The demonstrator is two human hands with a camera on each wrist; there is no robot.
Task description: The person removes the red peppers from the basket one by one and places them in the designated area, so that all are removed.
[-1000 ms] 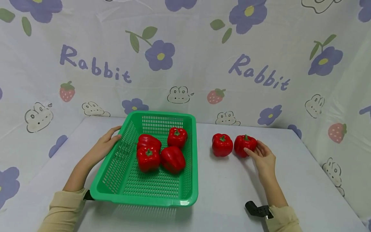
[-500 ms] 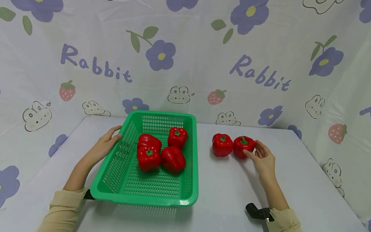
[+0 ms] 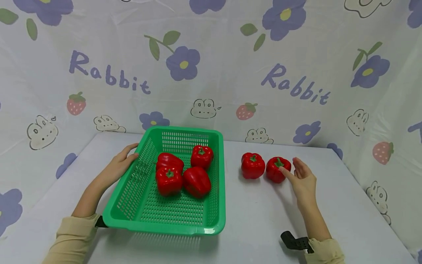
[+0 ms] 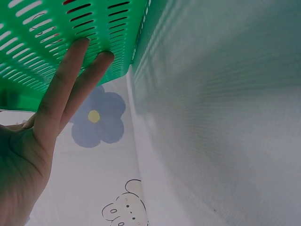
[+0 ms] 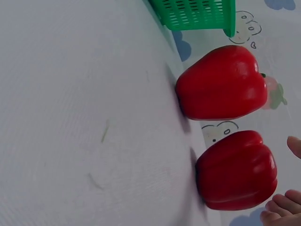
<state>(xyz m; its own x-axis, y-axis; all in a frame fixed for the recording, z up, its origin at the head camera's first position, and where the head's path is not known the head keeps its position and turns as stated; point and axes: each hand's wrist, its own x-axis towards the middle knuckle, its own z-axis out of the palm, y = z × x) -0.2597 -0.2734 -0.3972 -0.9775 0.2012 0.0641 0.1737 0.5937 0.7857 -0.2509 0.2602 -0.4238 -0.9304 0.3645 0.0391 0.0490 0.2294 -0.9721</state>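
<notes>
While L hand (image 3: pixel 117 167) rests straight fingers against green basket (image 3: pixel 165 228), R hand (image 3: pixel 304 183) has thumb & fingers parted, gripping nothing; rightmost red pepper (image 3: pixel 275 175) sits on table (image 3: pixel 257 223) just L of it, thumb contact unclear.

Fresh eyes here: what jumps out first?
The green basket, left of centre in the head view, stands out first, holding four red peppers. Two more peppers sit right of it on the white table, with the right hand beside the outer one.
</notes>
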